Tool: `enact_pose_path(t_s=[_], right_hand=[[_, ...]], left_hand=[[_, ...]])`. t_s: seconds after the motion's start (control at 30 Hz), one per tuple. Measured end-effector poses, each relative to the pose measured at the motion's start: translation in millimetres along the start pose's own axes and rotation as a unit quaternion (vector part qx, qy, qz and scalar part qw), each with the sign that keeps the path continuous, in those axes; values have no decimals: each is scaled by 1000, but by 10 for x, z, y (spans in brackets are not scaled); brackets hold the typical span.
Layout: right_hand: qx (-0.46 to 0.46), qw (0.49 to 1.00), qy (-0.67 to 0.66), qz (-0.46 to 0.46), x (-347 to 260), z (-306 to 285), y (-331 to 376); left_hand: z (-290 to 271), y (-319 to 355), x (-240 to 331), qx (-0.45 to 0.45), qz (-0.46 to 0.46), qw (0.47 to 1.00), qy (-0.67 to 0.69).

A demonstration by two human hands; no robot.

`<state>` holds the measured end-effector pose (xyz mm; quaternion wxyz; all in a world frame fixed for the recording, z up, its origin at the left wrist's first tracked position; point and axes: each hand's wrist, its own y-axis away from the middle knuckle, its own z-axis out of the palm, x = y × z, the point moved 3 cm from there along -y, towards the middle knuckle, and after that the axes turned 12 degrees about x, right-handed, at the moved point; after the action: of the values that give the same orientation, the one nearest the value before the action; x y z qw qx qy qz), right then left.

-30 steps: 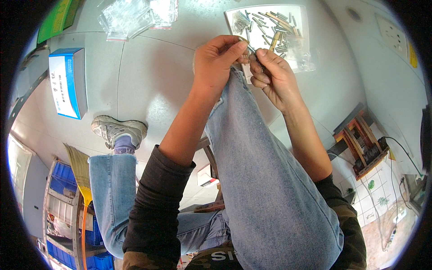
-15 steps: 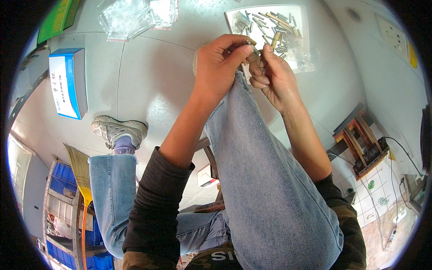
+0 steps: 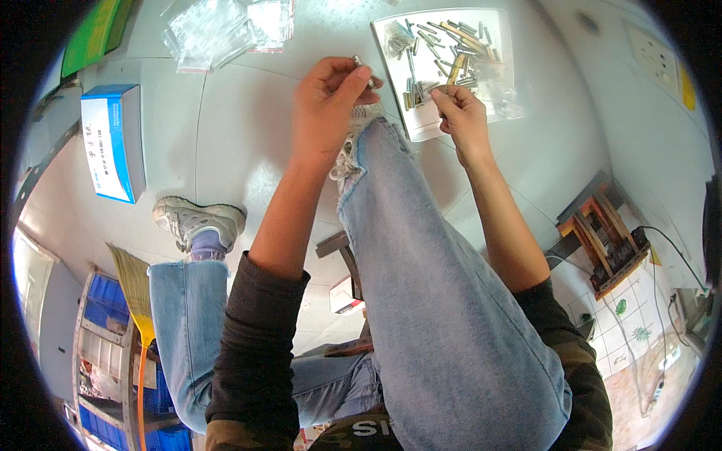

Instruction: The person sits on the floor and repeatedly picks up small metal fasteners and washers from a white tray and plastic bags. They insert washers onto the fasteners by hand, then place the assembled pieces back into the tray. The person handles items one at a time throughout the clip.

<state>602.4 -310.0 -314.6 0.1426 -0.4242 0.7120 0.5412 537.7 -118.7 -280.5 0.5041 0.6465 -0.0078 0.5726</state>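
Note:
Above the floor, my left hand (image 3: 325, 105) is closed in a pinch on a small metal pin (image 3: 358, 61), whose end sticks out past the thumb and forefinger. My right hand (image 3: 460, 114) hangs over the near edge of a white tray (image 3: 421, 129). Its thumb and forefinger are pressed together, and whatever lies between them is too small to make out. On the tray lie several loose metal pins (image 3: 468, 81) and brass-coloured strips (image 3: 456, 69), some beside a clear plastic bag (image 3: 505, 96).
Clear zip bags (image 3: 207, 34) lie on the floor at the far left. Nearer stands a blue-and-white box (image 3: 113, 143). My shoe (image 3: 199, 218) and bent knee (image 3: 451, 301) take up the middle. A broom (image 3: 135, 293) and a shelf with blue bins (image 3: 105, 301) are at the left, a wooden-and-metal stand (image 3: 602, 240) at the right.
My hands have come apart. The left has moved left with the metal pin; the right has shifted slightly right and down to the tray's near edge, uncovering more of the tray.

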Motion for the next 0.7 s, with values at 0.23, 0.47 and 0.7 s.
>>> enact_pose_path(t_s=[0.23,0.47,0.7], right_hand=[[-11,995,-85,44,232,-34,-256],[78,947,156,-270,-318,304,-658],[69,840,389,-373,-463,626,-1024]], left_hand=[[-59,53,-85,-31,-56,997,-40],[2,56,-110,-28,-78,996,-33],[-30,48,-99,-20,-69,995,-63]])
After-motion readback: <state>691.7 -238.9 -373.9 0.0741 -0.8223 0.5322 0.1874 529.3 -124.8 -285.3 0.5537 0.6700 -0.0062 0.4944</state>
